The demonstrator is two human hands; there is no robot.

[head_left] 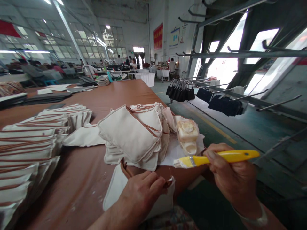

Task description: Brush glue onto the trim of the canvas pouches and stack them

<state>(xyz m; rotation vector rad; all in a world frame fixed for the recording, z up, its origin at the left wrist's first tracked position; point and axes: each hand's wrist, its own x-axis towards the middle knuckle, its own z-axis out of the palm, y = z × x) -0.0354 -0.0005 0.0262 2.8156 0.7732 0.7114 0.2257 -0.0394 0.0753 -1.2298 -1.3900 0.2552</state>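
Near the right edge of the brown-covered table (134,92), paintbrush (200,160) gripped in fingers of the right hand (231,179); long axis almost level, bristles (177,164) pointing left, handle end right and slightly higher. Handle yellow, holed at its end; ferrule (192,161) silvery; bristles off-white. Fingers of the left hand (141,195) grasp the brown-trimmed upper edge of a cream fabric pouch (115,188).

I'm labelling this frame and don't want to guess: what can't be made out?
All in the head view:
Middle of the held cream piece: hidden by the left hand.
Part of the yellow brush: hidden by the right hand.
Left end of the row of cream pieces: cut off by the picture's left edge.
Writing on the red banner: too small and blurred.
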